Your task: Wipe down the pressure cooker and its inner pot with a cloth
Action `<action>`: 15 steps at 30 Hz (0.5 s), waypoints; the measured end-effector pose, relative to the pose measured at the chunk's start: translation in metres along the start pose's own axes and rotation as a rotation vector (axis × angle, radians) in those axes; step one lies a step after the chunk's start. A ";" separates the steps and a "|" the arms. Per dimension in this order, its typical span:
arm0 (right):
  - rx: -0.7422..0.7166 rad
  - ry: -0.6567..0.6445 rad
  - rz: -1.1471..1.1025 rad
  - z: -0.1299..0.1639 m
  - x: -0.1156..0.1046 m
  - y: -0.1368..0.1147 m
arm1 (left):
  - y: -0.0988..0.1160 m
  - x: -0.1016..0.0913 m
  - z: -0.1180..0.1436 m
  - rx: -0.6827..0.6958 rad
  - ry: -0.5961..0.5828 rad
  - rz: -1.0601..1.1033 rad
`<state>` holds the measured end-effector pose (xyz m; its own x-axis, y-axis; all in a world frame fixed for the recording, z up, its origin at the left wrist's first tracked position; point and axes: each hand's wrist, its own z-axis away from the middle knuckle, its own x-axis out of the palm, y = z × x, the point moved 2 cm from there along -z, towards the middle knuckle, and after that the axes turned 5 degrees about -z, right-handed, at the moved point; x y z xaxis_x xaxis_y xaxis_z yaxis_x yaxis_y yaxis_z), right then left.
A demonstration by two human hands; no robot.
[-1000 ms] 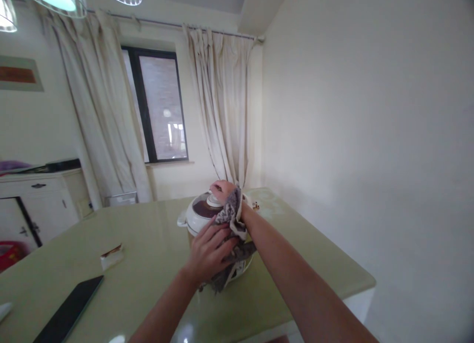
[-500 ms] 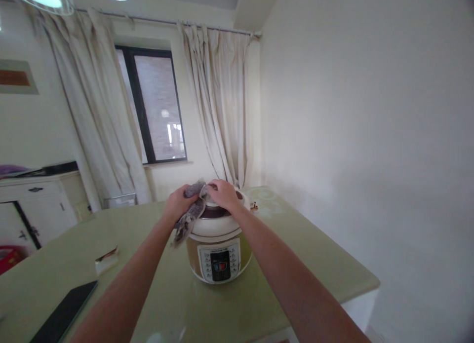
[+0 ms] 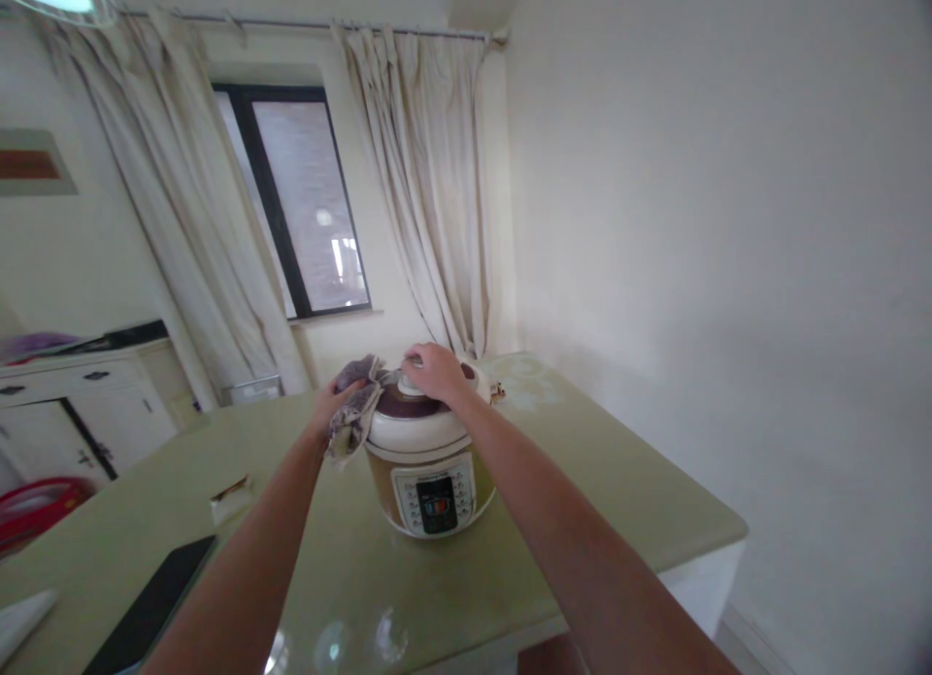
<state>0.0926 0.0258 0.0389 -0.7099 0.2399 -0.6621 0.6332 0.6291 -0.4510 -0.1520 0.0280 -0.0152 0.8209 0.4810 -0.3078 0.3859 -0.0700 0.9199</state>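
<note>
Cloth (image 3: pixel 351 410) now off lid's (image 3: pixel 415 413) left edge; between both hands.

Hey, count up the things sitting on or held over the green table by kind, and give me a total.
Pressure cooker: 1, with the right hand on its lid
Cloth: 1, gripped in the left hand against the cooker's side
Phone or tablet, dark, lying flat: 1
Small packet: 1
White thing at the left edge, cut off: 1
Total: 5

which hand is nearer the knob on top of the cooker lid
Right. The right hand rests on the lid's knob; the left hand is off the lid's left edge, gripping the cloth.
</note>
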 end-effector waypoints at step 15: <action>-0.047 -0.024 0.205 0.001 0.001 -0.010 | 0.010 0.013 0.165 0.639 0.336 -0.460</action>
<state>0.0859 0.0192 0.0416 -0.5595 0.3489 -0.7518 0.7481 0.6030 -0.2769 -0.0677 -0.1105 -0.0498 0.3945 0.8091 -0.4356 0.8963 -0.2344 0.3764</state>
